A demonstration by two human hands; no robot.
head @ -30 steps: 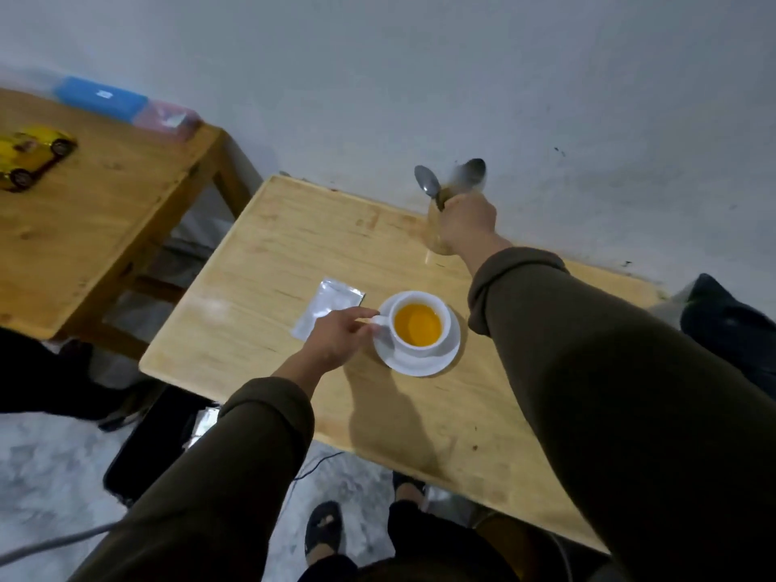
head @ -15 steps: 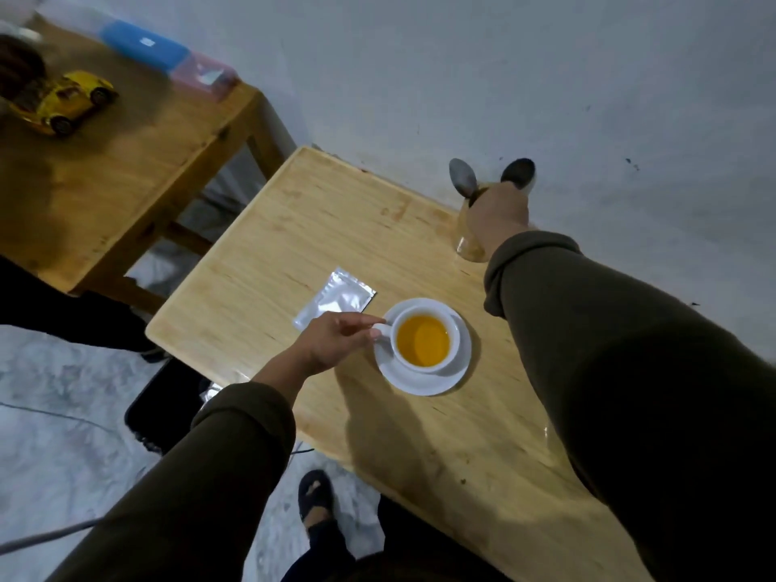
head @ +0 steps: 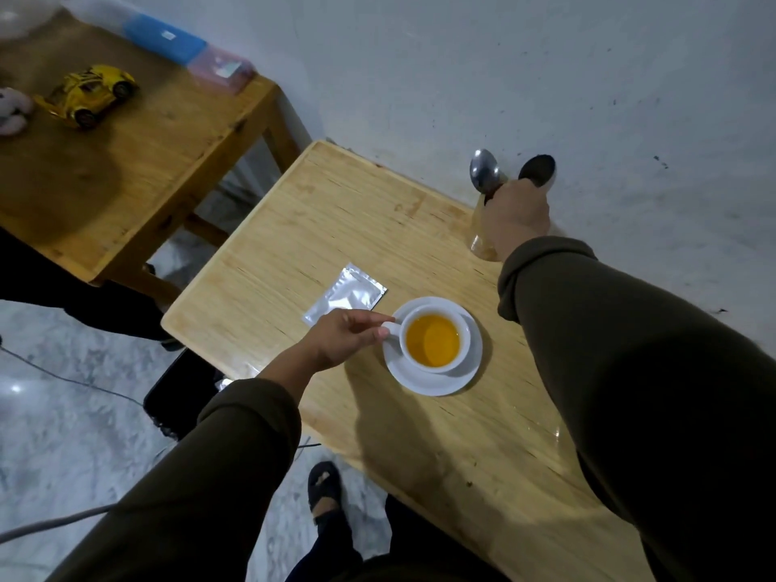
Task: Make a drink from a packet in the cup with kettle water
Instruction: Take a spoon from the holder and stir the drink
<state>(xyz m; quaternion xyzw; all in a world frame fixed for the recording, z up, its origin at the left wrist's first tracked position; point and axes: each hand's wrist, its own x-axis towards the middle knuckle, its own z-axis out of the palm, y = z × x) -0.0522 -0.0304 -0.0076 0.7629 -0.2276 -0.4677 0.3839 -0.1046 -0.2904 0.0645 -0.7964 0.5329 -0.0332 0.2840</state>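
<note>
A white cup (head: 434, 339) full of orange liquid stands on a white saucer (head: 432, 382) on the light wooden table (head: 294, 228). My left hand (head: 342, 337) pinches the cup's handle. A silver packet (head: 345, 299) lies flat just behind that hand. At the far edge by the wall, my right hand (head: 517, 214) is closed over the top of a glass holder (head: 478, 245) from which two spoons stick up: a shiny one (head: 483, 175) and a darker one (head: 538, 170). I cannot tell whether the fingers hold a spoon stem. No kettle is in view.
A second, darker wooden table (head: 126, 161) stands to the left with a yellow toy car (head: 90, 94) and a blue and pink box (head: 189, 52). A white wall runs close behind both tables. Cables and a dark object lie on the marble floor below.
The view has shifted so both tables sit further right and lower. My right hand stays at the spoon holder and my left hand stays on the cup's handle.
</note>
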